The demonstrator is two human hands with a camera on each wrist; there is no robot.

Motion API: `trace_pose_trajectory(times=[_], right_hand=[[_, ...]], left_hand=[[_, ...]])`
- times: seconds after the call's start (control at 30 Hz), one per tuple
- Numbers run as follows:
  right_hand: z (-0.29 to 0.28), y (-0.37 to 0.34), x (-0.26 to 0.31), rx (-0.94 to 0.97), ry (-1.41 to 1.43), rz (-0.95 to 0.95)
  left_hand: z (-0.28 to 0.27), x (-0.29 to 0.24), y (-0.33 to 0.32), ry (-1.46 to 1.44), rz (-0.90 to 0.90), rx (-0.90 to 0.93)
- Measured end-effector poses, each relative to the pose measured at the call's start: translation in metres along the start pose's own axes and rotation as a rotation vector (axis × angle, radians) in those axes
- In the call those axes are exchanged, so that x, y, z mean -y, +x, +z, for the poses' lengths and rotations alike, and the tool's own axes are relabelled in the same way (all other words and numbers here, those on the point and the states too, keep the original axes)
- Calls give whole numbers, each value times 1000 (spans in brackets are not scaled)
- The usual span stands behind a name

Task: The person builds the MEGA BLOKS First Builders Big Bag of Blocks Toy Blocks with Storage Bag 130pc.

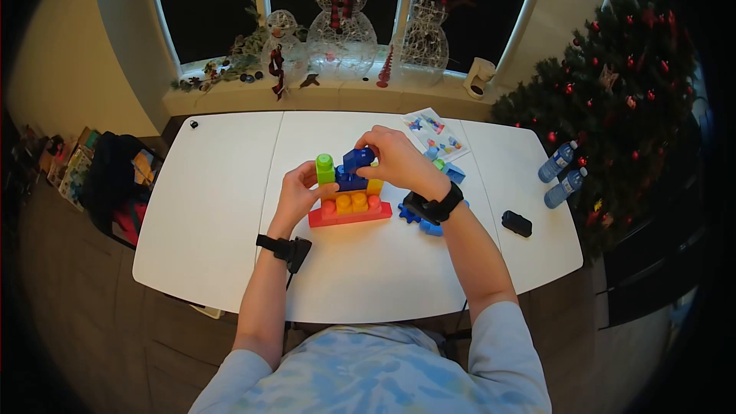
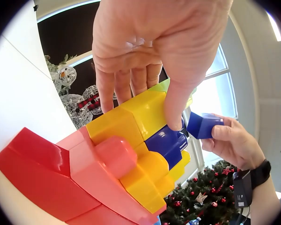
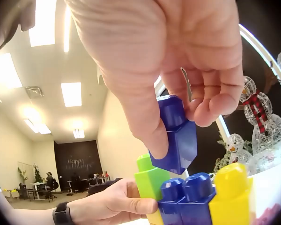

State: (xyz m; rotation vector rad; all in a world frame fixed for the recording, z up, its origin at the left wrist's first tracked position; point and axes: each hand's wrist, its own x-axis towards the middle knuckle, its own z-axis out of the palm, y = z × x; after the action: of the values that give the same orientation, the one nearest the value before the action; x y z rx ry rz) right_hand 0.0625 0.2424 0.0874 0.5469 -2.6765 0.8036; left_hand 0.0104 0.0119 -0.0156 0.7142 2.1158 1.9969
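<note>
My left hand [image 1: 293, 198] grips the left end of a stack of toy building blocks, thumb in front and fingers behind. The stack has a red base [image 1: 331, 219], pink and orange-yellow blocks above, and yellow blocks [image 2: 150, 111] higher up. On top of it are a green block [image 3: 152, 180], a dark blue two-stud block [image 3: 185, 206] and a yellow block [image 3: 230, 197]. Just over the blue studs, my right hand [image 1: 395, 161] pinches a smaller dark blue block [image 3: 180, 143] between thumb and fingers. A gap shows below this block in the left wrist view.
Loose blue pieces, including a gear [image 1: 409, 213], lie right of the stack, partly behind my right wrist. A printed picture sheet [image 1: 435, 134] lies at the back of the white table [image 1: 207, 207]. A black case [image 1: 517, 223] and two water bottles [image 1: 557, 162] stand farther right.
</note>
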Motion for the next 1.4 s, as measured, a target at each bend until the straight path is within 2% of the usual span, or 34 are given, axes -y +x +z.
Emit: trace_pose_trajectory(times=[0.27, 0.43, 0.67, 0.73, 0.77, 0.83, 0.87, 0.93, 0.97, 1.0, 1.03, 1.07, 1.1, 1.17, 1.2, 1.27, 1.3, 1.37, 1.4], right_hand=[[22, 20, 2, 129, -90, -58], [26, 24, 1, 231, -103, 28], [22, 24, 3, 269, -73, 101], [21, 16, -7, 121, 109, 27], [16, 15, -14, 115, 105, 30], [3, 11, -31, -172, 539, 180], [2, 6, -48, -175, 539, 184], [7, -3, -85, -112, 331, 235], [10, -9, -95, 90, 245, 290], [22, -14, -106, 82, 243, 293], [41, -21, -122, 142, 160, 176], [50, -25, -125, 204, 77, 59], [57, -27, -129, 204, 78, 59], [65, -27, -125, 310, 145, 211], [65, -27, -125, 310, 149, 210], [61, -26, -123, 351, -81, 161], [57, -27, -123, 351, -80, 161], [39, -30, -116, 502, -255, 246], [32, -35, -116, 507, -252, 250]], left_hand=[[0, 2, 1, -6, -14, 14], [0, 3, 2, 1, 4, 23], [8, -6, 2, -31, 21, 15], [11, -4, 4, -43, 32, 3], [12, -2, 5, -44, 36, 10], [12, 0, 5, -49, 3, 16], [12, 0, 5, -49, 1, 21], [12, -1, 6, -61, 27, 23], [12, 0, 7, -59, 30, 30], [11, 1, 6, -40, 30, 23], [11, 2, 7, -22, 30, 14], [13, -1, 7, -22, 31, 16], [13, -3, 6, -30, 19, 13], [12, -2, 4, -35, 2, 9], [12, 0, 5, -46, 5, 14], [11, 0, 6, -55, 8, 20], [11, 0, 6, -49, 2, 18], [11, 0, 5, -46, -10, 15], [11, 0, 5, -54, -9, 15]])
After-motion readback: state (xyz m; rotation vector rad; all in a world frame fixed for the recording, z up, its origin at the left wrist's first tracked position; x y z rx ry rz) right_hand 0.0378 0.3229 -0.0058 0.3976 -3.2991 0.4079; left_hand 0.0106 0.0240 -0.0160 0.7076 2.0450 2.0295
